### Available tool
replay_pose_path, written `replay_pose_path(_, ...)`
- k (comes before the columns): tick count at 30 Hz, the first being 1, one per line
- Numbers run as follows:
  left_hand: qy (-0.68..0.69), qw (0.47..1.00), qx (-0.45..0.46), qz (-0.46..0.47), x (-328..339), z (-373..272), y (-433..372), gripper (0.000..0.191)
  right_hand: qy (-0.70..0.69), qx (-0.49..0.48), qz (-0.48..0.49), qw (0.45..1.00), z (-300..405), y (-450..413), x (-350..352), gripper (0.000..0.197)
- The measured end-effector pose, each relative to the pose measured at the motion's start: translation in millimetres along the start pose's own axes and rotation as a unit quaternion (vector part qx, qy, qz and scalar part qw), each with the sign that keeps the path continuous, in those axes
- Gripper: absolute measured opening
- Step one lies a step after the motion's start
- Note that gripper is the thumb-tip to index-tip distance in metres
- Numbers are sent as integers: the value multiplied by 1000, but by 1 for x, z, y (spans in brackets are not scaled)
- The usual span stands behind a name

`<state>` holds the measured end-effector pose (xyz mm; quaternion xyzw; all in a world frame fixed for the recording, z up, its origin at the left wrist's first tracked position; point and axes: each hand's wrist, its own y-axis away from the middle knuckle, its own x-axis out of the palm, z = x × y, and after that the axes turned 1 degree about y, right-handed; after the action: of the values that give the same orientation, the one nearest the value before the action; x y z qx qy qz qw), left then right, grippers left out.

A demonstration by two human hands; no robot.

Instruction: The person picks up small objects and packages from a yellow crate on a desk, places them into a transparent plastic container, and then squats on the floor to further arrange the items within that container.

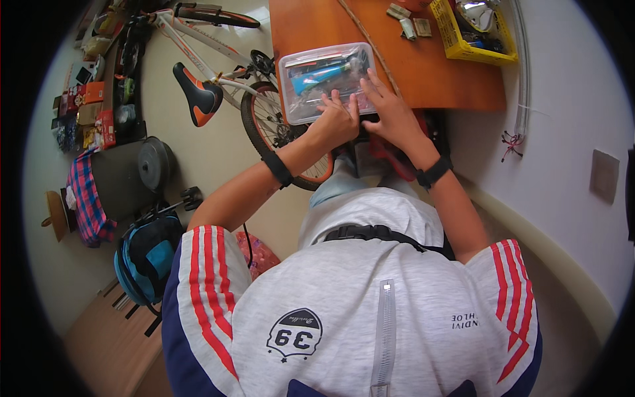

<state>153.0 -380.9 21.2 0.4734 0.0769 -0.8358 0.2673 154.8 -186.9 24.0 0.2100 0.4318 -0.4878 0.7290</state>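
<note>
In front of me a white-rimmed clear plastic box sits at the near left corner of the wooden table. Through its clear top show a light blue item, dark pieces and crinkled clear plastic. My left hand is at the box's near edge, palm partly turned up, its fingers apart and reaching over the top. Over the near right corner is my right hand, fingers spread, fingertips near the right rim. I see nothing held in either hand; exact fingertip contact is unclear.
A thin wooden stick lies right of the box on the wooden table. Beyond are small packets and a yellow plastic crate with items. A bicycle leans close on the left. The wall bounds the right side.
</note>
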Motion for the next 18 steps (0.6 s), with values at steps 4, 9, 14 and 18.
replay_pose_path(4, -5, 1000, 12, 19, -3, 0, -5, 47, -219, 238, -50, 945, -16, 23, 25, 91)
replay_pose_path(9, 0, 1000, -1, -8, -1, 10, -6, 46, -300, 177, -49, 936, -21, 17, 38, 70)
replay_pose_path(14, 43, 997, -9, -68, 4, 20, 3, 40, -613, 288, -106, 728, 1, -3, 29, 56)
replay_pose_path(18, 348, 903, -129, -218, 4, 31, 20, 44, -614, 312, -145, 711, -13, 1, 48, 43)
